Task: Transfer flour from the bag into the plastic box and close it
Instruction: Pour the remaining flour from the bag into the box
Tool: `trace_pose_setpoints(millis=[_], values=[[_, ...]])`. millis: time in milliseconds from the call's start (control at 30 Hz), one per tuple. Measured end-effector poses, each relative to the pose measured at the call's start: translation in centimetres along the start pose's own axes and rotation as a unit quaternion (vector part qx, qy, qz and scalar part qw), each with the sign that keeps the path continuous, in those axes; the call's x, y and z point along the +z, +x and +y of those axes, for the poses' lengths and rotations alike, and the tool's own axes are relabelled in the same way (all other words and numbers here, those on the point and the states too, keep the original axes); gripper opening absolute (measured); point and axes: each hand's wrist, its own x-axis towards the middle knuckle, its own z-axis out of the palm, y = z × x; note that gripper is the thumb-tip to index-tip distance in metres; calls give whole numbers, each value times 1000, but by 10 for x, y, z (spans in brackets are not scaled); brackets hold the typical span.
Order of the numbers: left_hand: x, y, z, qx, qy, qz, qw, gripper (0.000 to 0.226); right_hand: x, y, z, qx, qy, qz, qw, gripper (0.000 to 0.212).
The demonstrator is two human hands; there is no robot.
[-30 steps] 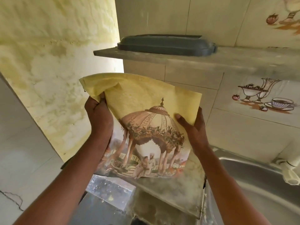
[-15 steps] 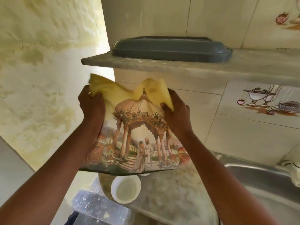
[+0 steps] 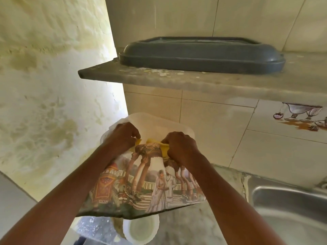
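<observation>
Over the counter (image 3: 208, 218): printed bag (image 3: 141, 184) held above white box (image 3: 159, 124), upper yellow edge between the hands
Left hand (image 3: 123, 137): fingers curled, gripping bag's left upper edge
Right hand (image 3: 180, 145): clenched on bag's right upper edge
Shelf (image 3: 177, 80): grey lid (image 3: 201, 53) resting on it

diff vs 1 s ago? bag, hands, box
The bag came down and tipped, its yellow top now bunched over the white plastic box, which was out of view before. The left hand and right hand slid from the bag's sides up to its top and closer together, gripping it throughout. The dark lid stays on the shelf. The small white bowl came into view below.
</observation>
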Motion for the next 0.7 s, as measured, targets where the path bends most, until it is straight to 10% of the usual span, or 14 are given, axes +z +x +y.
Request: trace_pose_setpoints(millis=[400, 700], values=[[-25, -89, -72, 64, -106, 159, 979, 46, -7, 6, 1, -71, -34, -94, 992, 55], [-16, -157, -79, -35, -335, -16, 942, 103, -6, 11, 0, -86, -45, -139, 985, 31]])
